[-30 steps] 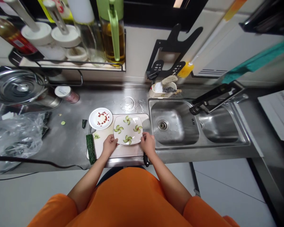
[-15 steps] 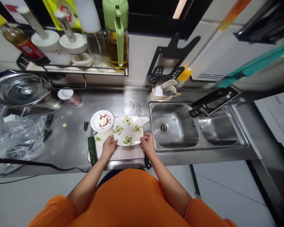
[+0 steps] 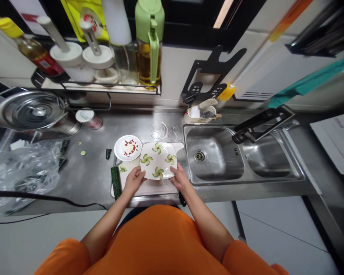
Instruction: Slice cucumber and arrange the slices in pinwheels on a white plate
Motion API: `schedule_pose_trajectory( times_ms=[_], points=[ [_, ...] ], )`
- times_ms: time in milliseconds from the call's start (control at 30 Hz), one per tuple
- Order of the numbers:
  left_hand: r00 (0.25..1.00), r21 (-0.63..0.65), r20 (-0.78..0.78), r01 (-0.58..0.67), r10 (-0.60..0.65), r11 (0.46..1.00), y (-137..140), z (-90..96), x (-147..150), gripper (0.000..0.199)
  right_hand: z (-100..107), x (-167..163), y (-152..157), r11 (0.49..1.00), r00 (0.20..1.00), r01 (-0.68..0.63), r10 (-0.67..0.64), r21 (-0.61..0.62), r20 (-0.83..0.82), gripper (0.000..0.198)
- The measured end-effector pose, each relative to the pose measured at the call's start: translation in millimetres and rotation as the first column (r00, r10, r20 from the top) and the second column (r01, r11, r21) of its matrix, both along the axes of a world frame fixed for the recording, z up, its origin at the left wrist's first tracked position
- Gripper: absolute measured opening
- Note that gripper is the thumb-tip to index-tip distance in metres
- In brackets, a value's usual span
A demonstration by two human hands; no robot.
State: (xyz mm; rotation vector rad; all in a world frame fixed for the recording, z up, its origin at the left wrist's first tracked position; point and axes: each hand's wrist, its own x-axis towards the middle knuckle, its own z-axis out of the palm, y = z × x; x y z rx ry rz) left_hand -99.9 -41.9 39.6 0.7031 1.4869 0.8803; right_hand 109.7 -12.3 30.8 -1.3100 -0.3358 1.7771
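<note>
A square white plate (image 3: 149, 168) with several pinwheel-shaped cucumber garnishes sits over a pale cutting board (image 3: 154, 187) on the steel counter. My left hand (image 3: 134, 179) grips the plate's near-left corner. Its near-right edge is held by my right hand (image 3: 180, 178). A small round dish (image 3: 128, 148) with red bits stands just left of the plate. A piece of dark green cucumber (image 3: 116, 182) lies along the board's left edge. A black knife handle (image 3: 182, 199) pokes out under my right wrist.
A double steel sink (image 3: 240, 156) with a black tap (image 3: 260, 123) lies to the right. A pot lid (image 3: 31, 110), a tin (image 3: 89, 118) and a plastic bag (image 3: 23, 168) sit left. A rack of bottles (image 3: 103, 57) hangs above. A black cable (image 3: 46, 198) crosses the counter's front.
The view has tilted and shifted slightly, so everything sits a little further right. Both hands stay on the plate, with the right hand now lower on its near edge.
</note>
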Motion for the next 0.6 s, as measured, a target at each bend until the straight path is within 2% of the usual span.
schedule_pose_trajectory(
  times_ms=[100,167,233,300,333,400,433,500,600],
  points=[
    [0.964,0.106,-0.247,0.123,-0.094,0.987,-8.2,-5.1,-10.7,0.039,2.2,6.8,2.4,0.999,0.998,-0.048,0.048,-0.001,0.047,0.046],
    [0.86,0.193,-0.478,0.3,-0.178,0.934,-16.1,-10.6,-16.1,0.039,4.2,15.8,4.4,0.997,0.996,-0.076,0.076,0.0,0.049,0.044],
    [0.691,0.223,-0.665,0.544,-0.282,0.809,-25.3,-17.5,-18.2,0.038,7.5,28.6,6.3,0.994,0.994,-0.106,0.106,-0.002,0.035,0.044],
    [0.493,0.163,-0.792,0.74,-0.361,0.652,-34.8,-25.3,-16.8,0.046,13.2,45.0,7.4,0.989,0.989,-0.15,0.15,-0.013,0.018,0.043],
    [0.398,0.112,-0.836,0.797,-0.377,0.594,-39.2,-29.3,-15.3,0.053,17.1,54.5,7.3,0.985,0.985,-0.172,0.173,-0.021,0.018,0.044],
    [0.247,0.013,-0.89,0.855,-0.384,0.518,-46.7,-37.3,-12.0,0.063,27.1,76.2,5.4,0.978,0.978,-0.204,0.206,-0.052,0.035,0.046],
    [0.195,-0.022,-0.904,0.867,-0.381,0.497,-49.4,-41.1,-10.8,0.065,33.0,88.4,3.2,0.97,0.971,-0.232,0.236,-0.078,0.046,0.046],
    [0.132,-0.063,-0.919,0.881,-0.371,0.469,-52.7,-47.5,-9.7,0.067,45.9,115.4,-4.4,0.955,0.955,-0.274,0.284,-0.109,0.087,0.048],
    [0.095,-0.082,-0.927,0.893,-0.362,0.443,-53.6,-53.7,-10.6,0.068,66.4,162.3,-25.4,0.908,0.904,-0.359,0.395,-0.214,0.16,0.044]
  ],
)
